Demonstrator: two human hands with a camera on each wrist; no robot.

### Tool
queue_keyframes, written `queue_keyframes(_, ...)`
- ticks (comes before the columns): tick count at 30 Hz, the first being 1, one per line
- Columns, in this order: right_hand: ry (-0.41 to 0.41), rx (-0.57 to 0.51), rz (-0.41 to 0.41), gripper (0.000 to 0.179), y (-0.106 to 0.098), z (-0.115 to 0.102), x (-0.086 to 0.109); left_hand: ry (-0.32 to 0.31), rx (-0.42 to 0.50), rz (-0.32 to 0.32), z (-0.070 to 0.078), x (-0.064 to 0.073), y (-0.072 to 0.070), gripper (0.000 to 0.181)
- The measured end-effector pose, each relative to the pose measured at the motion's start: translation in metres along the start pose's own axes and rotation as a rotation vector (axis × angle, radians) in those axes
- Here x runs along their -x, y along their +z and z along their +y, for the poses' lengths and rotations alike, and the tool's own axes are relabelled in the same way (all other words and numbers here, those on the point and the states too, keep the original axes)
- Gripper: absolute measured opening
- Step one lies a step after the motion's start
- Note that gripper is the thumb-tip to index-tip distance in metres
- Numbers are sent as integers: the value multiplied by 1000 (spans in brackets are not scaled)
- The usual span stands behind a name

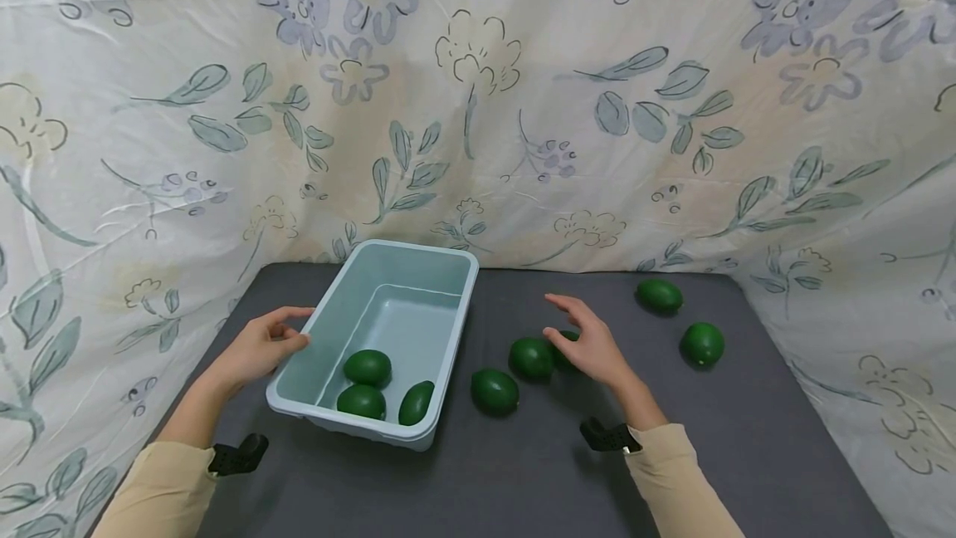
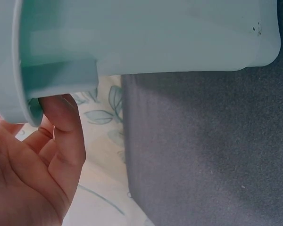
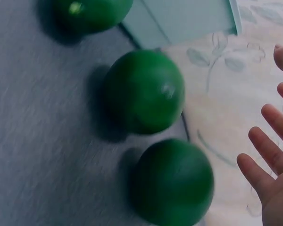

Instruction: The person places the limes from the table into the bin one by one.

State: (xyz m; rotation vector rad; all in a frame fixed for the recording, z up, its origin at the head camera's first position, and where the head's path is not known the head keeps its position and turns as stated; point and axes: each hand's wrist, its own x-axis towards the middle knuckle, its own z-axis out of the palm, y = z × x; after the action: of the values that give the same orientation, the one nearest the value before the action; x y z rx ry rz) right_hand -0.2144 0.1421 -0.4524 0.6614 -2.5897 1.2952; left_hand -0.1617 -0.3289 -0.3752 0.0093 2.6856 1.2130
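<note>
My left hand (image 1: pixel 257 349) holds the left rim of a pale green plastic bin (image 1: pixel 461 305). In the left wrist view, fingers (image 2: pixel 66 127) curl under the lip of that rim. Inside the bin, at its near end, lie three glossy green limes, one of them a lime (image 1: pixel 368 368) behind the others. My right hand (image 1: pixel 590 347) hovers with fingers spread and nothing in its grasp. Below and beside it sit a lime (image 1: pixel 531 359), a nearer lime (image 1: pixel 495 393) and a third lime (image 1: pixel 568 349), partly hidden by the hand in the head view.
Two more limes rest farther right on the dark grey table (image 1: pixel 523 480): a back lime (image 1: pixel 660 296) and a nearer lime (image 1: pixel 702 344). A flower-patterned cloth (image 1: pixel 478 106) hangs behind the table and along both sides. Black straps circle both wrists.
</note>
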Motion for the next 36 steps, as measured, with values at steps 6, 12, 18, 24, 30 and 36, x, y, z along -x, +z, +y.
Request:
queue_keyframes(6,68,28,15,53,-1,18,11,-2,-4,1,-1,0,0,50)
queue_keyframes(12,121,74,27,57,-1,34,20,-6,-7,1,1,1,0,50)
queue_keyframes(18,152,96,16,58,3,44,27,-6,-8,1,3,2,0,50)
queue_keyframes(24,153,135,27,57,9,51,32,-15,-10,5,3,1,1,51)
queue_keyframes(30,162,127,24,58,12,53,32,-17,-14,8,2,1,1,50)
queue_keyframes(36,128,133,35,56,14,52,32,-20,-16,9,2,0,2,50)
